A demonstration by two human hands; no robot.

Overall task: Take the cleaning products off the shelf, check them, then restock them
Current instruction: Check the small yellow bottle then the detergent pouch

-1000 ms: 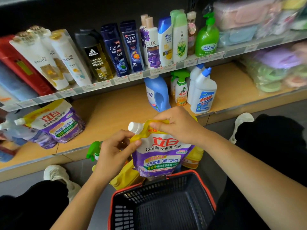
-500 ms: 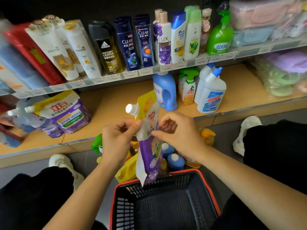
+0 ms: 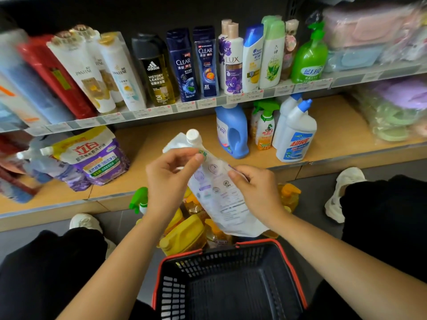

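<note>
I see left grip (image 3: pixel 171 181) pinching detergent pouch (image 3: pixel 218 197) near cap, right grip (image 3: pixel 257 192) pinching its side edge, frame centre, above basket (image 3: pixel 290 271).

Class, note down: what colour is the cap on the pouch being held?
White; the cap on the pouch shows best in the head view.

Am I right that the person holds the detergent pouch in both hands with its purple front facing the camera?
Not quite: in the head view the pouch, held by the left hand and right hand, shows its white printed back.
</note>
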